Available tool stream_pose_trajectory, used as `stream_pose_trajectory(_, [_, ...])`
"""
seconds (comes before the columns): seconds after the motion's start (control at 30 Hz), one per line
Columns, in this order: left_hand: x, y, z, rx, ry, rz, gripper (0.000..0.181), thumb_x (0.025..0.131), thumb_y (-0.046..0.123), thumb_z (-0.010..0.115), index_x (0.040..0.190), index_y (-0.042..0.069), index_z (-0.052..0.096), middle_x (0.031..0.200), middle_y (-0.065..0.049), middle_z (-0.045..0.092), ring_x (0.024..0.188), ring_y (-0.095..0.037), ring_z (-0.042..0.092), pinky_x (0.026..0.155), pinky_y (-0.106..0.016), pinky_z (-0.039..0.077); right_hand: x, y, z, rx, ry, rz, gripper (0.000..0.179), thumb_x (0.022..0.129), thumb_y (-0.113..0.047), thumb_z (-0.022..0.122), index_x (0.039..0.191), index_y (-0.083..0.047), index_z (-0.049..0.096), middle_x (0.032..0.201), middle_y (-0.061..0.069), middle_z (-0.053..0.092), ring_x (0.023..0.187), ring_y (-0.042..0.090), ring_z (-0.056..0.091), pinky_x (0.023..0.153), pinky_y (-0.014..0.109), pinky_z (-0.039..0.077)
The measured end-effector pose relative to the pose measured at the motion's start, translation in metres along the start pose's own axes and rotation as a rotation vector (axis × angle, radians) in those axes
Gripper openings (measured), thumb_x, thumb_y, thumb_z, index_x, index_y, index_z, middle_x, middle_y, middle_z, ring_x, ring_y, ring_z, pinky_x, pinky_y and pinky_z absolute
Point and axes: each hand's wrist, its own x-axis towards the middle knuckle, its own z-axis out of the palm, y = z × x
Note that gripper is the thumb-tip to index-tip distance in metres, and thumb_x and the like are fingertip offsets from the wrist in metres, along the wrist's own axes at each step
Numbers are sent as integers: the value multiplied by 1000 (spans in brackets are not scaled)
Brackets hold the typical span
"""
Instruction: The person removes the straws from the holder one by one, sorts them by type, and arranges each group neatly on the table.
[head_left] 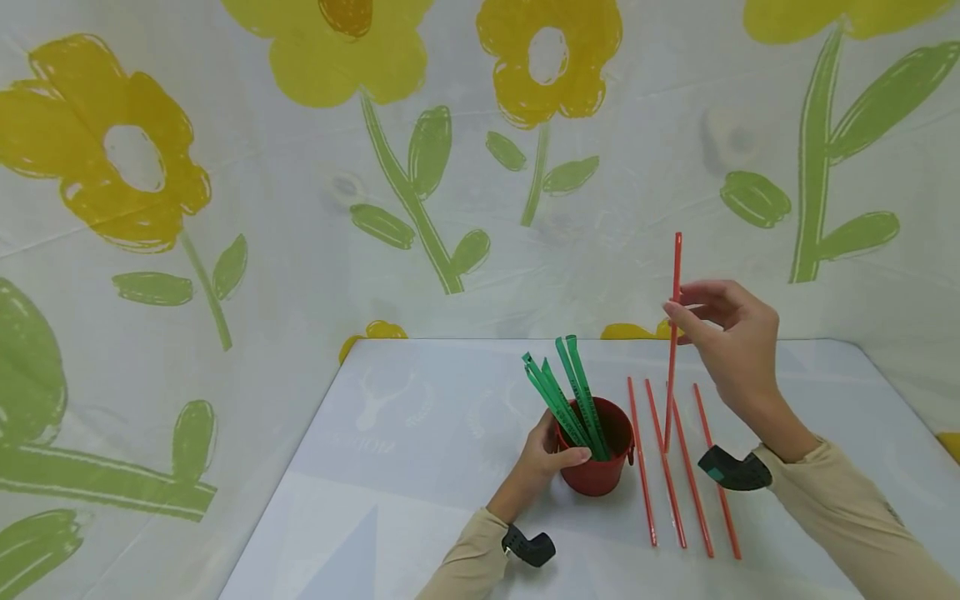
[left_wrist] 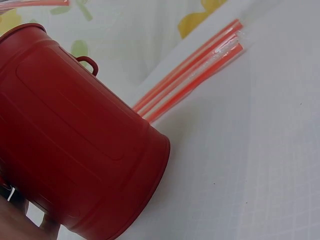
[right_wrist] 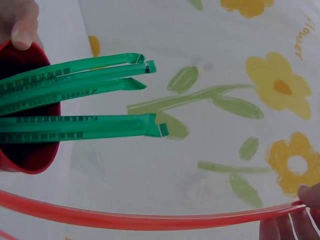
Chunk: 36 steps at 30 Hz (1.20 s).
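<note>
A small red metal bucket [head_left: 592, 481] stands on the white table, holding several green paper-wrapped sticks [head_left: 581, 386] that lean out over its rim. My left hand [head_left: 542, 457] grips the bucket's left side, its thumb over the rim. To the right and above, my right hand [head_left: 738, 340] pinches a long red straw [head_left: 672, 367] near its upper part. That straw hangs nearly upright, apart from the bucket. In the right wrist view the held straw [right_wrist: 150, 222] looks bowed below the green sticks [right_wrist: 85, 127]. The left wrist view is mostly the bucket's wall [left_wrist: 75, 125].
Several more red straws [head_left: 643, 467] lie side by side on the table [head_left: 360, 500], just right of the bucket. A small loop handle [left_wrist: 89, 64] juts from the bucket's side. Behind the table hangs a white cloth with yellow flowers [head_left: 551, 58].
</note>
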Motion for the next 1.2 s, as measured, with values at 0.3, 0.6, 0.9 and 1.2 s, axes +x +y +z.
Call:
stream_pose_trajectory(0.3, [-6, 23, 6, -17, 0, -2, 63, 86, 18, 62, 143, 21, 34, 137, -2, 48, 125, -17, 44, 100, -32, 41, -7, 12, -16, -95, -34, 44, 30, 85, -16, 70, 110, -1, 62, 91, -7, 64, 72, 5, 62, 58, 16, 51])
stream_pose_trajectory(0.6, [-4, 18, 5, -26, -6, 5, 62, 87, 16, 61, 143, 19, 34, 136, -5, 47, 123, -21, 45, 98, -34, 42, -14, 24, -27, -133, -56, 117, 31, 87, -19, 69, 111, -1, 60, 91, -8, 61, 71, 3, 61, 57, 17, 52])
stream_pose_trajectory(0.9, [0, -5, 0, -16, 7, -5, 64, 87, 19, 63, 143, 26, 32, 137, 1, 47, 124, -17, 44, 99, -34, 42, -24, 46, -42, -215, -86, 192, 37, 89, -28, 66, 116, -4, 58, 94, -8, 58, 72, -4, 59, 58, 15, 51])
stream_pose_trajectory(1.2, [0, -6, 0, 0, 21, -14, 64, 87, 20, 63, 143, 26, 33, 136, 2, 47, 124, -17, 44, 99, -34, 42, -30, 59, -53, -246, -125, 235, 43, 90, -30, 64, 118, 1, 55, 96, -5, 58, 70, -4, 58, 56, 17, 52])
